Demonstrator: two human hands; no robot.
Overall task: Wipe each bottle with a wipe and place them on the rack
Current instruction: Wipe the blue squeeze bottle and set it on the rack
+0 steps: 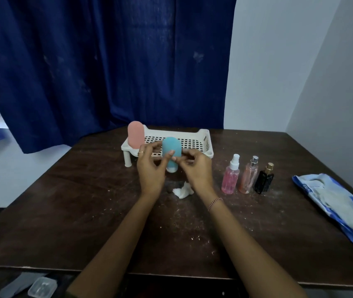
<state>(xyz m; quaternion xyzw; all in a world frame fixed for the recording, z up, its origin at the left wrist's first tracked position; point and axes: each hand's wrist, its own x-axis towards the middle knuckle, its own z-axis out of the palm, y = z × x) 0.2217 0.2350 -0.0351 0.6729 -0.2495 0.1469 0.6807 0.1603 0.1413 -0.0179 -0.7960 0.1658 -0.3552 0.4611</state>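
head view – the left hand (149,171) gripped the teal bottle (171,147), thumb across its front and fingers curled behind, holding it off the table (85,211) with its white cap pointing down, just in front of the white rack (205,143). the right hand (196,168) had its fingers curled in at the bottle's lower right side; whether they pinched it or only touched it i could not tell. the crumpled wipe (183,191) lay on the table below the hands, in neither of them, so the wiping of this bottle looked done and the step in hand was placing it. a pink bottle (136,135) stood in the rack's left corner. the next move would call for carrying the teal one over the rack's front rim and setting it down beside the pink one – steady enough not to tip. to the right, on the table, stood a pink spray bottle (230,179), a peach perfume bottle (248,177) and a black bottle (264,179), none yet racked
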